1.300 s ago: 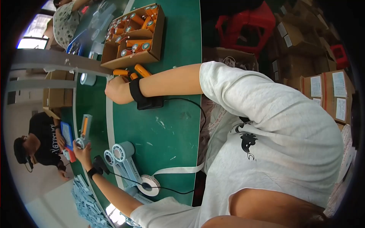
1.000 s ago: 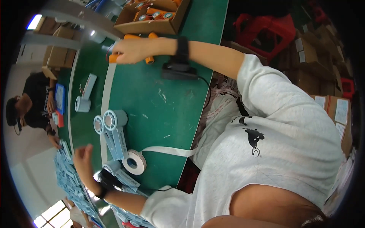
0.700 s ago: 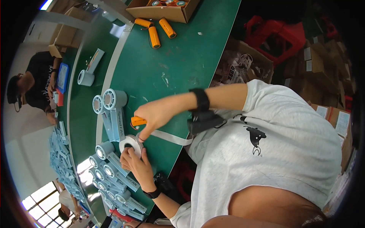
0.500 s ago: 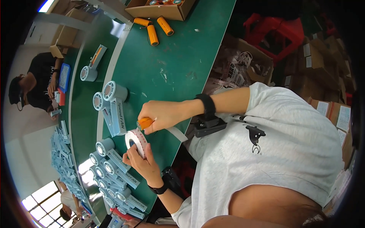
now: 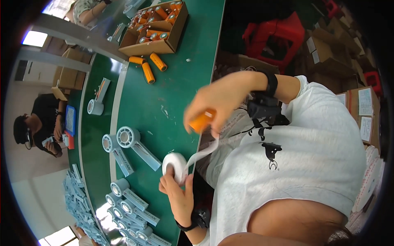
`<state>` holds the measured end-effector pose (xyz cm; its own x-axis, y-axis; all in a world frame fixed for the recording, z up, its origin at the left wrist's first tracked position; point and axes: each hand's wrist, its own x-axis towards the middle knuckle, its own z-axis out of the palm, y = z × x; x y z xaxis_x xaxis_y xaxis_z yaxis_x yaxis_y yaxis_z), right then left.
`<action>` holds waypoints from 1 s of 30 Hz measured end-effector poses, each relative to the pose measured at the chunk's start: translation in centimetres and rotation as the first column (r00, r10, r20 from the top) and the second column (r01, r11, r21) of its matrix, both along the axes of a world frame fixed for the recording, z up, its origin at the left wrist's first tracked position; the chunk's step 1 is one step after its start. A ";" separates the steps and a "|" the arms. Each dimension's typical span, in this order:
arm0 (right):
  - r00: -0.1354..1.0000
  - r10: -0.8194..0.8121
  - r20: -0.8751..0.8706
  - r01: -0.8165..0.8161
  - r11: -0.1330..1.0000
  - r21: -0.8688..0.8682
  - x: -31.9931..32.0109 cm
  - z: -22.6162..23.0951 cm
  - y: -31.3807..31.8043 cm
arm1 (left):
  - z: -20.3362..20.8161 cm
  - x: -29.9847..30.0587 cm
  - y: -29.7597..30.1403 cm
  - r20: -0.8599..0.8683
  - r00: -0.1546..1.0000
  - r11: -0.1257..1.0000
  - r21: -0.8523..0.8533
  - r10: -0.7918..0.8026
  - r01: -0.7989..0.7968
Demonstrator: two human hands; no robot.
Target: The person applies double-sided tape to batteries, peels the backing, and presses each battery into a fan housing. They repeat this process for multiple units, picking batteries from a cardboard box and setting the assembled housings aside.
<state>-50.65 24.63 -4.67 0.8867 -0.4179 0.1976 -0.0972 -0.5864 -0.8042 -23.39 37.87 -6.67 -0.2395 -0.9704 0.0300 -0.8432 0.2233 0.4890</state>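
My left hand is closed on a roll of white tape, with fingers in its core. My right hand, slightly blurred, grips an orange cylindrical battery. A loose strip of tape runs from the roll up to my right hand; where its end is fixed is hidden. Both hands are by the edge of the green table. Left of the roll lie two light-blue handheld fans, nearest to my left hand.
Three orange batteries lie by a cardboard box of similar ones. Several blue fans are grouped at the lower left, before a heap of blue parts. A co-worker sits across. Red stools and cartons stand behind the edge.
My right hand has moved from against the tape roll up and to the right with the battery. A strip of tape now spans between them. The whole view has shifted.
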 end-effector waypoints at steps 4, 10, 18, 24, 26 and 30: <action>0.855 -0.455 0.249 0.099 0.614 0.784 -0.7 -1.7 -2.5 | 0.2 0.7 0.4 0.017 0.997 0.997 0.032 0.070 -0.070; 0.787 -0.523 0.328 -0.199 0.288 0.937 0.7 -5.6 -5.1 | 4.4 -0.7 -2.5 -0.015 0.988 0.954 -0.263 -0.152 0.142; 0.799 -0.512 0.315 0.131 0.659 0.740 2.5 -3.1 -3.9 | 1.0 -0.2 -10.8 -0.059 0.998 0.794 -0.604 0.033 -0.062; 0.544 -0.658 0.521 0.050 0.645 0.762 6.2 -0.5 -3.6 | -1.6 -0.5 -11.9 0.018 0.993 0.780 -0.621 0.114 -0.078; 0.595 -0.621 0.510 0.161 0.714 0.681 7.5 -0.5 -4.3 | -1.8 -1.0 -11.7 0.029 0.989 0.783 -0.615 0.145 -0.097; 0.695 -0.578 0.428 0.385 0.802 0.457 10.2 -0.7 -5.2 | -1.8 -1.6 -11.6 0.051 0.985 0.787 -0.608 0.166 -0.101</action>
<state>-40.42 19.44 -5.33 0.3349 -0.8777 0.3427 0.1955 -0.2911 -0.9365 -24.95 26.29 -8.46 -0.1418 -0.7861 0.6016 -0.9223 0.3257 0.2082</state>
